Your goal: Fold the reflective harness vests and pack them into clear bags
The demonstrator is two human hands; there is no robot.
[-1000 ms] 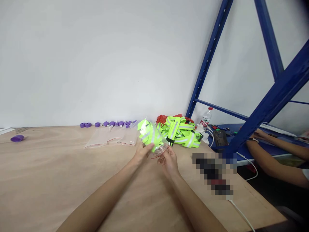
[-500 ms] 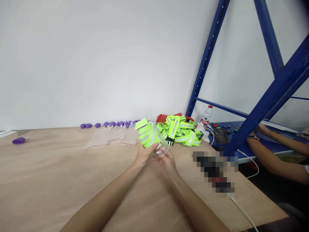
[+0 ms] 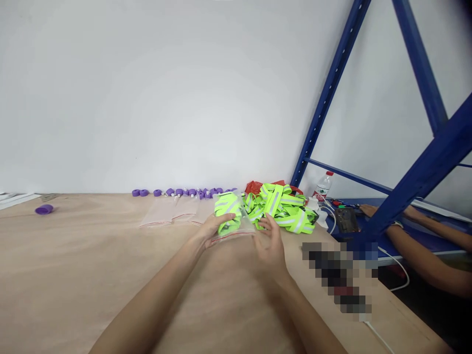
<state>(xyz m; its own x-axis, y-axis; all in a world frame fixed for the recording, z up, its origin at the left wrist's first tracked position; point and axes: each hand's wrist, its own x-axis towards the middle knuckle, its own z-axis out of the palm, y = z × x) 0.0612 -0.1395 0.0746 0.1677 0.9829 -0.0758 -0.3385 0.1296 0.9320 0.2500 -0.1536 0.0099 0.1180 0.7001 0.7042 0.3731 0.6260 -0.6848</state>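
My left hand is closed on a clear zip bag with a red line along its mouth. Inside that bag sits a folded neon-yellow reflective strap with silver stripes. My right hand is at the bag's right corner, its fingers apart and slightly bent; whether it touches the plastic I cannot tell. Just behind it lies a heap of loose reflective straps. Several flat clear zip bags rest on the table left of my left hand.
Purple cup-shaped pieces line the wall, and one purple piece lies far left. Red plastic is behind the straps. Right are a water bottle, a blue rack post, a blurred-out item and another person's arms.
The bag has tipped lower and flatter, its mouth facing me. My right hand has come off the bag's mouth and opened at the right. The view has shifted slightly left.
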